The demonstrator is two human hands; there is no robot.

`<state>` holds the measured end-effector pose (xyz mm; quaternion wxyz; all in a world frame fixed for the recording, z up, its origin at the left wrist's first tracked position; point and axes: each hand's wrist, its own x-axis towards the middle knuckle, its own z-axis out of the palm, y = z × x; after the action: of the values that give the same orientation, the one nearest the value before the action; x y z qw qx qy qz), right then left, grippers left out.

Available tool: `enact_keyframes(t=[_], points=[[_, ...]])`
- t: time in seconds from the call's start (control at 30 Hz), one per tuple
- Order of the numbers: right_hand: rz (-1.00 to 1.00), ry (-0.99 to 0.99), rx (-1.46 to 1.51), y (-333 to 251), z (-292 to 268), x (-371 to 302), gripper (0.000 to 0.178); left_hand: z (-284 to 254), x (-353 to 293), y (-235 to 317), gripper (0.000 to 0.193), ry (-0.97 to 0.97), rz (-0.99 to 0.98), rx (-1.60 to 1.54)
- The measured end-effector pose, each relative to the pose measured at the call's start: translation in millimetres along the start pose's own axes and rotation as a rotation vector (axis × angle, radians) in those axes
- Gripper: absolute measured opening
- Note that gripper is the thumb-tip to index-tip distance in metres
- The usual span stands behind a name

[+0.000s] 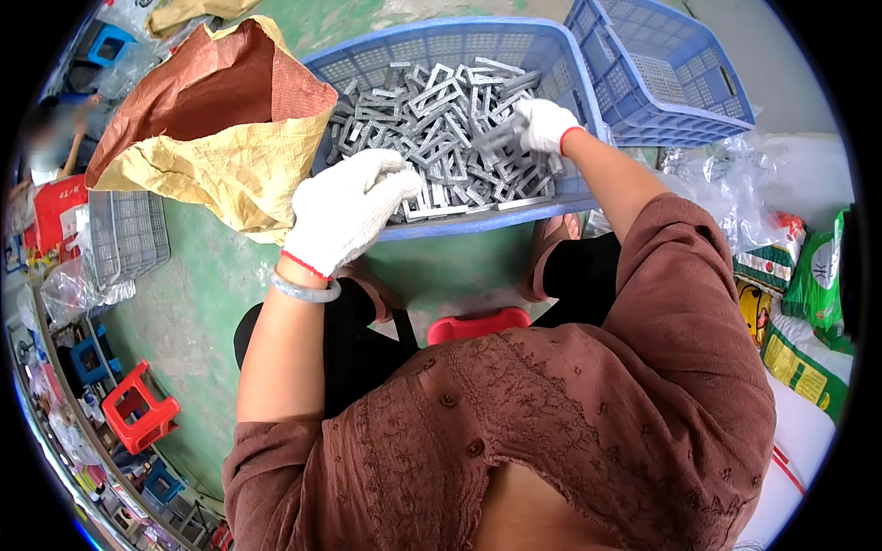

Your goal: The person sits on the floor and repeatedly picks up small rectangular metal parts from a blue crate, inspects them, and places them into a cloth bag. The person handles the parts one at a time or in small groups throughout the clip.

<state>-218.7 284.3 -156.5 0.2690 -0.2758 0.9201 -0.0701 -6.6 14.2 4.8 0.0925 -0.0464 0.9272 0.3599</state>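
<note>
A blue plastic crate [450, 223] in front of me holds a heap of small grey rectangular frames [441, 110], jumbled together. My right hand [544, 126], in a white knit glove, is over the right side of the heap. Its fingers are closed on a grey frame [498, 140], which is blurred. My left hand [344, 209], gloved the same way, reaches over the crate's near left rim. Its fingers are loosely bent, with a gap between thumb and fingers, and I see nothing between them. The fingertips are close to the frames.
An open yellow woven sack [220, 170] with a reddish-brown inside stands left of the crate. A second blue crate [680, 78] is at the far right. A red stool [138, 409] and a grey basket [129, 237] are on the left. Plastic bags and green sacks [813, 275] lie right.
</note>
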Motion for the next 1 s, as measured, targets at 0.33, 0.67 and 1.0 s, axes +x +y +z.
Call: enact_keyframes(t=[0.33, 0.67, 1.0], points=[[-0.198, 0.309, 0.647, -65, -89, -56, 0.042, -2, 14, -1, 0.067, 0.07, -0.065, -0.292], [-0.289, 0.547, 0.512, -146, -118, -160, 0.037, -1, -11, 27, 0.041, 0.084, 0.235, -0.938], [-0.35, 0.702, 0.625, -138, -98, -164, 0.036, 8, -10, 31, 0.042, 0.155, 0.323, -0.95]])
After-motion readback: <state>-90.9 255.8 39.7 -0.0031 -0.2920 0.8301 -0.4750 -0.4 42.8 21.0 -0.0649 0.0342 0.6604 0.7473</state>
